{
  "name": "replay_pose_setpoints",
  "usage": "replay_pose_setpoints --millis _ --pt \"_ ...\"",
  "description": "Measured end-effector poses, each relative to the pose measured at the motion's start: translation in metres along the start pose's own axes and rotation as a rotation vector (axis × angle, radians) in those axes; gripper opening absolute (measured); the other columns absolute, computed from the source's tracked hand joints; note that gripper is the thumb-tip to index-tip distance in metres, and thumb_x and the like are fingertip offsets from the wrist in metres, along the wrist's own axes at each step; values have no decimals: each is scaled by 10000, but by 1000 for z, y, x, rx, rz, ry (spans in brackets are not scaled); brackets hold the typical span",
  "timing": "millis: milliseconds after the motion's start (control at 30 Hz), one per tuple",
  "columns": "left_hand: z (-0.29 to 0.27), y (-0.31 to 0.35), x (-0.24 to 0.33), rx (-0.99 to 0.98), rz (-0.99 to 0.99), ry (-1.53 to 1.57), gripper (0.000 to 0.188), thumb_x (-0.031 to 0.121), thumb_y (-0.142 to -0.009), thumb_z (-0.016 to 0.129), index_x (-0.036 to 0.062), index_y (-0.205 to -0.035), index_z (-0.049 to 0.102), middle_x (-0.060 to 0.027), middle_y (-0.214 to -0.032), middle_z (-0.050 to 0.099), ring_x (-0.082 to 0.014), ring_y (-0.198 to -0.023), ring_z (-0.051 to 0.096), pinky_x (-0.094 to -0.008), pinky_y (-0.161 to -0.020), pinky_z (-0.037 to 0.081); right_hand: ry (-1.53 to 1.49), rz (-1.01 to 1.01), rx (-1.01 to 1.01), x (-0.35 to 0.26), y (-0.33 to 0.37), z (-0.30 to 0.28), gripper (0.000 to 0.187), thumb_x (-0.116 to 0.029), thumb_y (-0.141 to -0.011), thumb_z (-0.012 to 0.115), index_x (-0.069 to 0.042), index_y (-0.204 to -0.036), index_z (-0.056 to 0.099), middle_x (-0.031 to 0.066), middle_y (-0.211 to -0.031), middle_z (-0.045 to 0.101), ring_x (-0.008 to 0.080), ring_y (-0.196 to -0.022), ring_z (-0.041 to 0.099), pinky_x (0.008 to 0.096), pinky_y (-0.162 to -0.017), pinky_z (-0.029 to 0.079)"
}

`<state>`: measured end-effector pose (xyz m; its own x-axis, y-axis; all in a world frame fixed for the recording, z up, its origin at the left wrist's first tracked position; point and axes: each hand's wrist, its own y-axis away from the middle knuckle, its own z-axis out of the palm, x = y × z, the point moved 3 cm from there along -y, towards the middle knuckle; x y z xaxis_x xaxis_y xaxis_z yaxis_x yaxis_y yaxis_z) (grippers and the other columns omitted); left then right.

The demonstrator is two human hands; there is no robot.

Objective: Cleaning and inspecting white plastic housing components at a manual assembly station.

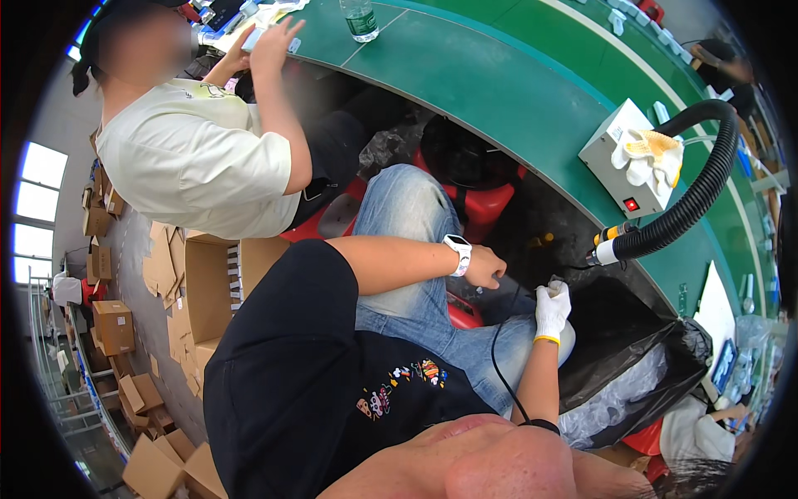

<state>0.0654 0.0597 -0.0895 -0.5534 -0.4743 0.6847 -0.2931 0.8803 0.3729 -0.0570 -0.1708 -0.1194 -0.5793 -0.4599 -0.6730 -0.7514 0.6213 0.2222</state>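
Note:
My left hand [485, 268] is bare, with a white watch [457, 254] on its wrist. Its fingers are curled over my jeans-clad knee [407, 208]; whatever they may hold is hidden. Lower and to the right, my right hand [552, 311] wears a white knitted glove with a yellow cuff. Its fingers are pinched together, and a small pale object seems to show at their tips, too small to name. Above it hangs the nozzle [611, 245] of a black corrugated hose [698, 208], apart from both hands. A thin black cord [494, 349] runs down near my right forearm.
A white box [619, 154] with a lit red switch stands on the green bench [499, 71], yellow-white gloves [648, 158] on top. A black bag [615, 333] with clear plastic lies at right. A person [199, 150] sits at left near a bottle [360, 21]. Cardboard boxes [113, 327] line the floor.

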Motion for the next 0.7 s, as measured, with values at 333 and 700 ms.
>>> replay_pose_setpoints --millis 333,700 --pt "3 -1 0 -9 -12 -1 397 389 -912 689 94 -1174 652 -176 -1011 737 -398 -1028 688 -521 -879 525 -5 6 -18 6 -1 0 310 -169 -819 735 -2 -1071 664 145 -951 750 278 -890 732 360 -873 559" --pt "3 -1 0 0 -8 -10 395 390 -915 686 98 -1180 657 -175 -1019 736 -397 -1045 683 -522 -888 524 -15 7 -1 6 -2 1 304 -177 -826 735 -8 -1068 666 144 -954 750 274 -887 731 367 -871 561"
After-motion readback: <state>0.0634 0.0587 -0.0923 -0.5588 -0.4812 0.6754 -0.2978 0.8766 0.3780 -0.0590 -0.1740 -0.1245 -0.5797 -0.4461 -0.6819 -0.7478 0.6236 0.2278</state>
